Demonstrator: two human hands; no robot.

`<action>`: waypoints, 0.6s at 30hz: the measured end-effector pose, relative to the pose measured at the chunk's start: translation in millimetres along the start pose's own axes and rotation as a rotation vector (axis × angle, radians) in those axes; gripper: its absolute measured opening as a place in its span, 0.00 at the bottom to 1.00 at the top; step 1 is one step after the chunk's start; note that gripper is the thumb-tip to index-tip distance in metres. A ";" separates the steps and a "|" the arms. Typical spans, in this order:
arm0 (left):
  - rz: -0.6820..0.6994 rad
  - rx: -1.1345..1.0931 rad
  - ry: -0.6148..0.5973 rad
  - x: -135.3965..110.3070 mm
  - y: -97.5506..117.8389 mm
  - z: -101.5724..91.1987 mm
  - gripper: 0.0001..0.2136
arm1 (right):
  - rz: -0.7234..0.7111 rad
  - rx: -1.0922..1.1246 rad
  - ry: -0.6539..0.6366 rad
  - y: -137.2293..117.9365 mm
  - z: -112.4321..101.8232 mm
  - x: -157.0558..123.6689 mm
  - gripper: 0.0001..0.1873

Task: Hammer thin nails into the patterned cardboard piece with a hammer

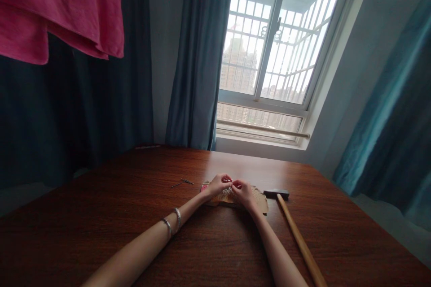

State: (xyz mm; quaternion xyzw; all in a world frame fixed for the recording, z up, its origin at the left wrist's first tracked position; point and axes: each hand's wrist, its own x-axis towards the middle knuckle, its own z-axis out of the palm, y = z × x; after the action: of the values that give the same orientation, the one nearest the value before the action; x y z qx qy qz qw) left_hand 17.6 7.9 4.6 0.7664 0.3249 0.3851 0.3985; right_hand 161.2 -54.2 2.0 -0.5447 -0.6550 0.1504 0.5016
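Both hands meet over a flat, tan piece (261,202) that looks like cardboard, lying on the table with a row of dark marks along its right part and a pink patch at its left end. My left hand (218,185) has thumb and fingers closed in a pinch. Against its fingertips, my right hand (244,195) is also pinched. Whatever sits between the fingers is too small to make out. Right of the cardboard lies a hammer with a dark head (276,194) and a long wooden handle (299,244). Thin dark pieces like nails (183,182) lie to the left.
The brown wooden table (151,233) reaches to the wall below a barred window (269,54). Blue curtains (195,63) hang on both sides. A pink cloth (67,9) hangs at the upper left. The hammer handle runs toward me beside my right forearm.
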 end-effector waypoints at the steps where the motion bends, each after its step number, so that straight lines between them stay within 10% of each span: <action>1: 0.006 0.002 -0.002 0.3 -1.4 0.3 0.09 | 0.000 -0.004 0.001 0.6 -0.1 0.2 0.08; 13: -0.002 0.017 -0.012 -0.8 0.2 -1.0 0.10 | 0.023 0.010 -0.006 -8.9 -2.5 -1.1 0.05; 18: -0.068 -0.033 -0.011 -2.8 3.7 -0.2 0.11 | 0.059 0.019 0.019 -34.7 -53.8 14.2 0.12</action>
State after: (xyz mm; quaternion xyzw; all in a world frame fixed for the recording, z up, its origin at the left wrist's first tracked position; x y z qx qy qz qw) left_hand 16.7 4.0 7.0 0.7502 0.3423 0.3724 0.4258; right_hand 187.2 -73.2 59.1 -0.5606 -0.6324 0.1663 0.5081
